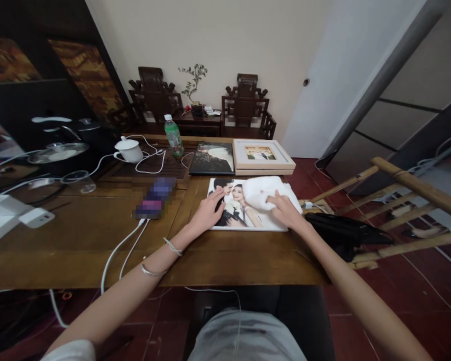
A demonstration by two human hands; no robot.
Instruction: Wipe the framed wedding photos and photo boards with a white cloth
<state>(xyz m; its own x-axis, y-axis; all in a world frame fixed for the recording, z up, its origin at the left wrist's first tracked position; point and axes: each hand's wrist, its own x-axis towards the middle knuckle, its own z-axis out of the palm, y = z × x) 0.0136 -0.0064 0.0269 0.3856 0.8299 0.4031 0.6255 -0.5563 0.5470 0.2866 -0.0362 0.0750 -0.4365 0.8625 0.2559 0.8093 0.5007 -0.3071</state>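
Observation:
A white-edged photo panel or album (231, 220), printed with a picture of a couple, lies flat on the wooden table. My left hand (209, 209) rests on its left side, fingers stretched out over the print and holding nothing. On the panel's upper right part is a folded white cloth (257, 193), which hides that area of the picture. My right hand (285, 210) grips the near right part of this cloth against the panel; some of its fingers are hidden.
Behind the panel lie a dark photo panel (212, 159) and a white framed picture (263, 155). A green-labelled bottle (174, 136), a lidded white cup (129, 150), a phone (154, 198) with white cables and a clear plastic cup (80, 182) stand leftward. A bamboo rack (417, 185) is at right.

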